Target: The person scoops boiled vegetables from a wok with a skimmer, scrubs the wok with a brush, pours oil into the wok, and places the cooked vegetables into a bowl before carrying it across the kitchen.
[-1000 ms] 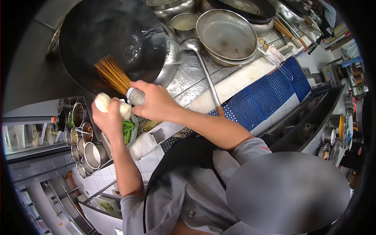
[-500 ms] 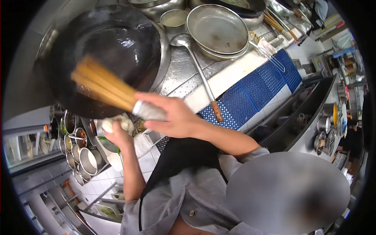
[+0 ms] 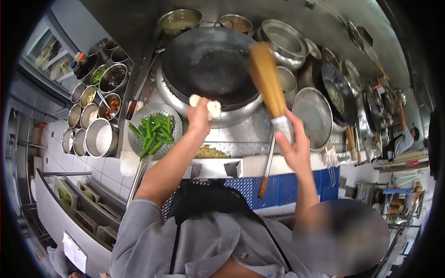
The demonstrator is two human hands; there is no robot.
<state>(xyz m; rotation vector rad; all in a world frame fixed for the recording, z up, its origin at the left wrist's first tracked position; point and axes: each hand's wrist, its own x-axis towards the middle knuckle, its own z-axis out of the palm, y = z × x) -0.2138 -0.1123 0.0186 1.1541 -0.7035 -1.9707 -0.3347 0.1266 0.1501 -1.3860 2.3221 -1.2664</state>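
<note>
The big black wok (image 3: 211, 60) is the middle of my clock. At 7 to 8 o'clock is a round metal strainer (image 3: 154, 109) full of little holes, with shiny, long green pods (image 3: 155, 132) piled in it. Out at 8 o'clock, small metal pots sit close together: one pot (image 3: 110, 117) has red-brown lumps and a spoon, and another pot (image 3: 114, 88) has something dark. At 11 o'clock a silver pot (image 3: 172, 33) holds pale, cloudy liquid.

The right hand (image 3: 299, 139) is wrapped around the handle of a brush (image 3: 273, 95), near 4 o'clock. Its thin yellow-brown sticks are blurry and point up, between 11 and 12. The left hand (image 3: 199, 118), between 6 and 7 o'clock, squeezes a bunched white lump (image 3: 213, 110), maybe cloth, by the wok's edge. I can't tell if the lump touches the wok. At 5 o'clock is a ladle's wooden handle end (image 3: 263, 187).
</note>
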